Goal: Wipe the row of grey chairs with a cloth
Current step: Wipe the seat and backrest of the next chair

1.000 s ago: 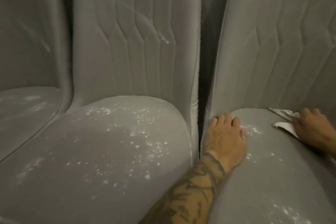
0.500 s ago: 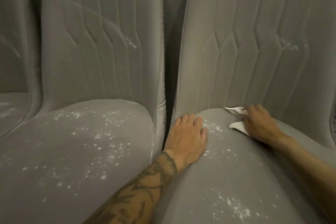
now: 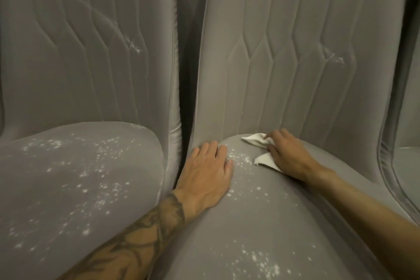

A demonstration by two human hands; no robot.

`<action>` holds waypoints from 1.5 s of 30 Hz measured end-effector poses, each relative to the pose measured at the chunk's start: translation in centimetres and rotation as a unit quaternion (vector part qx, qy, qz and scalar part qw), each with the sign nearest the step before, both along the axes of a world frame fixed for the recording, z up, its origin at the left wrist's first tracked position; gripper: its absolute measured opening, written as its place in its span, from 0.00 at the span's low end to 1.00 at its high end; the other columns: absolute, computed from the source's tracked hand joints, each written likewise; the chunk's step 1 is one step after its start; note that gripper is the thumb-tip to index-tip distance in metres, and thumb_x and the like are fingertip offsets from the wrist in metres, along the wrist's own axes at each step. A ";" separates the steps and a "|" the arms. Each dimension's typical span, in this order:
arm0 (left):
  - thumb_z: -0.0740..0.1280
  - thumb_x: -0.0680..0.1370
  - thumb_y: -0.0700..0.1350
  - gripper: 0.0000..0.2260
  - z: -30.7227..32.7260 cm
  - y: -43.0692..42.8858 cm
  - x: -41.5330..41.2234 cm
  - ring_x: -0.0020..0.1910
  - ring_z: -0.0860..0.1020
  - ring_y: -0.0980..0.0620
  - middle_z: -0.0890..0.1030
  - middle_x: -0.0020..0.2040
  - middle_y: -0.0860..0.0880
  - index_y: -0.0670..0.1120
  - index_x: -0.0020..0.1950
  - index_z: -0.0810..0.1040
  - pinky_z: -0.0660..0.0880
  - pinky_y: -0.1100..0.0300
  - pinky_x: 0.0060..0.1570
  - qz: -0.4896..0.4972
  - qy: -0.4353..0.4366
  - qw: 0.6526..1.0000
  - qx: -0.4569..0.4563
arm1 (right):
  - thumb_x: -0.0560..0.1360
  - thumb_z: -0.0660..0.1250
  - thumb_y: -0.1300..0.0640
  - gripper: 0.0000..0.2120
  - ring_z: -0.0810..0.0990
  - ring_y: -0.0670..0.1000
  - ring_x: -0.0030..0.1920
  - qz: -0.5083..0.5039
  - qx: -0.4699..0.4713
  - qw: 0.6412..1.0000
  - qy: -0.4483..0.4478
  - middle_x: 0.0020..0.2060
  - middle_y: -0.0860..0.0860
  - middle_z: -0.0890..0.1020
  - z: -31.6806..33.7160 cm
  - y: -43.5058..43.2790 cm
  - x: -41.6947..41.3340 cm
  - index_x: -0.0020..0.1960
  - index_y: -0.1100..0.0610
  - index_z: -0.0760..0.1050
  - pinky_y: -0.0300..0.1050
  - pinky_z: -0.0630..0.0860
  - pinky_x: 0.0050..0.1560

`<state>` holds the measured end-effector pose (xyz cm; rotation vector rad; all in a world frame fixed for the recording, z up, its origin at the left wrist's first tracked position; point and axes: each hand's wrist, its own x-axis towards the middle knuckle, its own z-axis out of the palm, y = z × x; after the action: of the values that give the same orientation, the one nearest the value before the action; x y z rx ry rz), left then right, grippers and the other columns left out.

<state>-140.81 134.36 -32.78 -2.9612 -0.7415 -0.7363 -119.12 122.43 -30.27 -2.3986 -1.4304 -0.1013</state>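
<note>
Two grey upholstered chairs stand side by side with only a dark narrow gap between them, and the person leans over the right-hand chair (image 3: 261, 218). The left grip (image 3: 205, 175), a bare hand, lies flat and open on the rear left corner of that seat. Its fingers are straight and together, pointing towards the crease where the seat meets the backrest (image 3: 295, 63), and the tattooed forearm (image 3: 138, 238) behind it crosses the front edge of the left-hand chair (image 3: 75, 184). The right grip (image 3: 289, 158) is further back on the same seat, close to the crease, with its fingers curled down over a white cloth (image 3: 263, 159) and holding it bunched against the fabric. One corner of the cloth pokes out by the fingertips and another by the thumb, both pointing left. Between the two hands, just beside the left fingertips, is a small patch of white specks (image 3: 239, 157). More specks lie at the front of that seat, and a wide scatter covers the seat of the left-hand chair. Each backrest has stitched vertical panels and a faint whitish scuff partway up. At the far right edge is part of a third chair (image 3: 406, 166) in the same grey.
</note>
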 end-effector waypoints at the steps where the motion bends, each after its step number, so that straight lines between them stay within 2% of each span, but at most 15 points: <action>1: 0.50 0.86 0.54 0.10 0.0 0.1 0.0 0.50 0.62 0.52 0.71 0.55 0.50 0.51 0.56 0.67 0.65 0.53 0.58 0.001 0.002 1.000 0.001 | 0.82 0.61 0.58 0.11 0.74 0.60 0.58 0.014 -0.005 1.000 -0.013 0.57 0.59 0.75 0.2 -0.9 0.5 0.61 0.60 0.73 0.49 0.68 0.58; 5: 0.48 0.86 0.54 0.08 -0.2 0.1 -0.1 0.49 0.59 0.54 0.66 0.53 0.53 0.53 0.53 0.62 0.64 0.55 0.57 0.002 0.006 1.000 0.001 | 0.80 0.63 0.60 0.08 0.75 0.66 0.55 -0.092 -0.027 0.994 -0.059 0.54 0.63 0.76 0.8 -5.2 4.3 0.56 0.63 0.74 0.57 0.71 0.57; 7: 0.47 0.85 0.54 0.08 -0.3 0.1 -0.1 0.49 0.59 0.54 0.65 0.52 0.53 0.53 0.53 0.61 0.63 0.55 0.56 0.003 0.004 1.000 0.002 | 0.79 0.62 0.60 0.08 0.75 0.67 0.54 -0.126 -0.015 0.989 -0.069 0.53 0.65 0.76 0.4 -4.2 4.2 0.54 0.65 0.73 0.58 0.70 0.54; 11: 0.48 0.86 0.54 0.11 -0.2 0.0 0.1 0.49 0.59 0.54 0.62 0.52 0.53 0.52 0.56 0.66 0.62 0.57 0.55 0.003 0.018 1.000 0.011 | 0.81 0.59 0.63 0.10 0.73 0.65 0.58 -0.106 0.000 0.994 -0.033 0.58 0.64 0.74 -0.1 0.9 2.4 0.60 0.65 0.72 0.54 0.68 0.57; 15: 0.45 0.85 0.54 0.12 0.0 -0.1 0.0 0.49 0.61 0.53 0.64 0.52 0.53 0.52 0.55 0.65 0.64 0.56 0.56 0.004 0.031 0.999 0.018 | 0.80 0.61 0.63 0.08 0.74 0.63 0.58 -0.048 -0.023 0.997 -0.048 0.56 0.61 0.74 0.4 -1.8 3.6 0.58 0.62 0.72 0.52 0.68 0.56; 18: 0.41 0.84 0.54 0.15 0.3 -0.1 -0.2 0.50 0.60 0.52 0.63 0.53 0.53 0.52 0.57 0.64 0.63 0.56 0.56 0.004 0.052 0.998 0.025 | 0.79 0.61 0.64 0.07 0.75 0.64 0.56 -0.085 -0.034 0.993 -0.068 0.54 0.61 0.75 0.4 -4.8 5.1 0.56 0.62 0.73 0.54 0.70 0.55; 21: 0.40 0.85 0.53 0.15 0.4 -0.2 -0.3 0.50 0.59 0.52 0.61 0.53 0.52 0.52 0.58 0.64 0.62 0.56 0.57 0.010 0.060 0.998 0.035 | 0.80 0.59 0.64 0.08 0.75 0.65 0.57 -0.116 -0.022 0.991 -0.057 0.56 0.63 0.75 0.1 -1.7 4.3 0.57 0.64 0.72 0.55 0.70 0.55; 24: 0.42 0.85 0.54 0.14 0.4 -0.3 -0.2 0.50 0.60 0.52 0.65 0.54 0.52 0.52 0.58 0.65 0.64 0.55 0.58 0.009 0.056 0.998 0.039 | 0.80 0.58 0.64 0.09 0.74 0.64 0.58 -0.069 -0.007 0.997 -0.043 0.57 0.62 0.75 -0.2 1.9 2.2 0.59 0.63 0.72 0.54 0.69 0.56; 27: 0.45 0.86 0.54 0.12 0.3 -0.2 0.0 0.50 0.59 0.53 0.66 0.54 0.52 0.52 0.58 0.65 0.63 0.55 0.57 0.008 0.053 0.998 0.035 | 0.79 0.60 0.64 0.10 0.74 0.62 0.57 -0.020 -0.017 0.999 -0.037 0.56 0.60 0.75 0.1 0.6 2.6 0.59 0.62 0.73 0.52 0.69 0.56; 31: 0.43 0.85 0.54 0.13 0.0 0.1 -0.1 0.49 0.59 0.53 0.66 0.54 0.52 0.52 0.57 0.65 0.62 0.56 0.55 0.014 0.049 0.998 0.032 | 0.78 0.61 0.66 0.05 0.74 0.64 0.55 -0.056 -0.017 0.997 -0.056 0.52 0.62 0.75 0.1 -3.0 5.2 0.54 0.63 0.73 0.53 0.68 0.53; 34: 0.43 0.84 0.54 0.15 0.0 -0.1 0.0 0.48 0.60 0.52 0.69 0.54 0.51 0.51 0.56 0.67 0.64 0.54 0.55 0.006 0.039 0.999 0.036 | 0.79 0.61 0.66 0.05 0.74 0.64 0.56 -0.071 0.005 0.997 -0.037 0.53 0.64 0.75 -0.2 -1.4 4.5 0.53 0.66 0.73 0.52 0.66 0.55; 37: 0.49 0.85 0.54 0.12 -0.1 -0.1 0.1 0.49 0.63 0.51 0.71 0.54 0.50 0.51 0.56 0.68 0.67 0.52 0.56 0.002 0.025 0.999 0.023 | 0.80 0.62 0.63 0.10 0.74 0.60 0.59 0.026 0.026 0.999 -0.008 0.56 0.60 0.77 -0.2 0.1 1.2 0.60 0.62 0.75 0.48 0.67 0.59; 40: 0.51 0.85 0.53 0.10 -0.6 0.2 0.2 0.50 0.68 0.50 0.72 0.53 0.50 0.51 0.55 0.69 0.69 0.52 0.56 0.000 0.015 1.000 0.020 | 0.81 0.62 0.59 0.10 0.74 0.53 0.58 0.109 0.023 0.994 0.008 0.57 0.54 0.77 0.0 -2.6 0.0 0.62 0.57 0.74 0.43 0.69 0.60; 42: 0.50 0.85 0.53 0.11 -0.8 0.3 0.2 0.48 0.67 0.50 0.72 0.51 0.50 0.51 0.54 0.69 0.70 0.51 0.54 -0.007 0.004 1.000 0.023 | 0.82 0.62 0.58 0.10 0.74 0.55 0.58 0.081 0.005 0.997 -0.013 0.56 0.55 0.76 0.3 -5.5 1.7 0.62 0.58 0.74 0.45 0.69 0.61; 45: 0.51 0.84 0.53 0.11 -1.1 0.5 0.4 0.46 0.65 0.51 0.72 0.50 0.50 0.50 0.52 0.69 0.70 0.52 0.52 -0.007 -0.007 1.000 0.029 | 0.82 0.61 0.59 0.11 0.73 0.61 0.59 -0.037 0.003 0.999 -0.009 0.57 0.59 0.75 0.9 -8.6 4.3 0.62 0.62 0.74 0.52 0.68 0.64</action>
<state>-140.46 134.84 -33.89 -2.9155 -0.6897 -0.7669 -114.83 113.83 -29.38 -2.4524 -1.3486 -0.1457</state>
